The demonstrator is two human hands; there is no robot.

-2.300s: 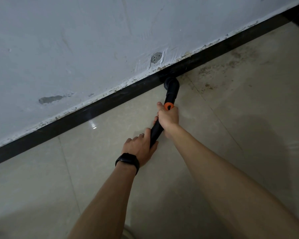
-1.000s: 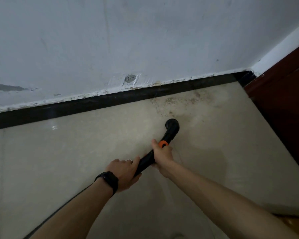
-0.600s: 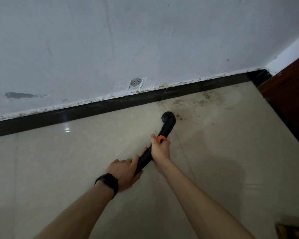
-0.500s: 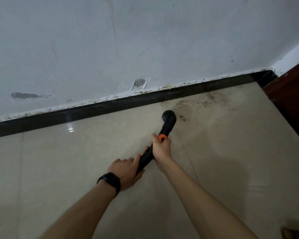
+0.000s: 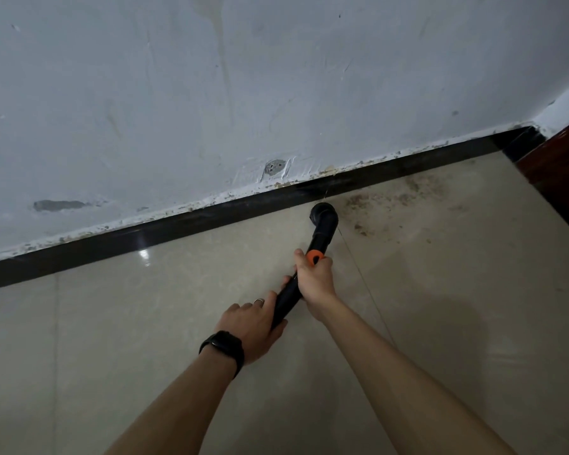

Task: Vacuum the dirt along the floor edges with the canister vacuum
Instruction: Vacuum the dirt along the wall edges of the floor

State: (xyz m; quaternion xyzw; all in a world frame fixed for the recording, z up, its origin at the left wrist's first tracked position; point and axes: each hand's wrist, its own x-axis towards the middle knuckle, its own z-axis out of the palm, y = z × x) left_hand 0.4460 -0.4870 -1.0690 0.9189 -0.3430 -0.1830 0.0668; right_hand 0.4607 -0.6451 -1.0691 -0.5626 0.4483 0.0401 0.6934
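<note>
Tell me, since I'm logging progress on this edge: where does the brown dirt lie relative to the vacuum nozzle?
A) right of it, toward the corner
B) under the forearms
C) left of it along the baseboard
A: the brown dirt patch spreads over the tile to the right of the black vacuum nozzle, toward the room corner.

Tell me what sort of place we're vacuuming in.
Probably an indoor room corner, perhaps recently renovated: a rough, patched white wall, a black baseboard with plaster flecks along its top, and glossy beige floor tiles with dirt near the corner.
</note>
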